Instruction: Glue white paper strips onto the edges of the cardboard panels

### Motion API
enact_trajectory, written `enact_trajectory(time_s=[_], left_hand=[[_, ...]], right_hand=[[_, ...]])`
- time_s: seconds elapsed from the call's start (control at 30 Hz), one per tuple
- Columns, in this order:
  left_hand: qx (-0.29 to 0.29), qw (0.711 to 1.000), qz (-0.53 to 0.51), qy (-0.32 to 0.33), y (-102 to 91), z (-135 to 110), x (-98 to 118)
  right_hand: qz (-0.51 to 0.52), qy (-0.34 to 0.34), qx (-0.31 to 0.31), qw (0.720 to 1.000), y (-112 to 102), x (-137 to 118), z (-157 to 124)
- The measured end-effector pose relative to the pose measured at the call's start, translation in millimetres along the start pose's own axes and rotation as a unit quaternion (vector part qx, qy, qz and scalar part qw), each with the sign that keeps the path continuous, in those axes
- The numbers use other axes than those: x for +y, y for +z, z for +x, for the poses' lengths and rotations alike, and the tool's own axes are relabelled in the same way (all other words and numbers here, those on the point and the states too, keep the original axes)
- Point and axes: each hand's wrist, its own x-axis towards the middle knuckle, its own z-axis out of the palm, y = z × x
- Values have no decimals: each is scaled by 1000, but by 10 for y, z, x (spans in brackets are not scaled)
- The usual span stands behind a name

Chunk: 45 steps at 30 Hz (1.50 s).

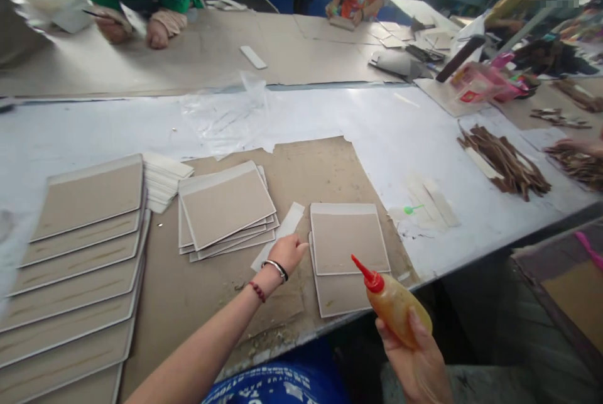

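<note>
My right hand (pixel 417 354) is wrapped round a squeeze bottle (pixel 400 313) of amber liquid with a red nozzle pointing up and left. Just left of two overlapping beige panels (pixel 348 237), my left hand (pixel 289 253) is closed, its fingers curled in; what they hold, if anything, is hidden. A white strip (pixel 291 218) lies partly beneath that hand. Left of it rests a loose pile of beige panels (pixel 228 203) with pale borders. Farther left, a fanned row of similar panels (pixel 78 256) shows brownish streaks along the exposed edges.
A stack of white strips (pixel 164 178) sits by the fanned row. Brown cardboard (pixel 315 171) covers part of the white table (pixel 367 121). Clear plastic film (pixel 228 115), a green stick (pixel 413 209) and brown strips (pixel 506 162) lie farther off. Co-workers work across the table.
</note>
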Motion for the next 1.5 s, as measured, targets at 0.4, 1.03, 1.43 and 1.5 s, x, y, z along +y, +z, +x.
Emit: enact_trajectory(time_s=[0.4,1.03,1.43,1.5], left_hand=[[416,891,99,-152,-1428,-66,-919],[295,884,-314,-182,-1525,-104,-1115],[40,819,-565,-88,-1487,-957,-1526],[27,813,-577,-73,-1503,-998,-1499]], right_hand=[[-83,61,-127,987,697,447,98],[-173,48,-187,966,1380,791,-185],[-494,-195,-311,788,1551,1301,-525],[-514,-223,-323,763,1553,1333,-567]])
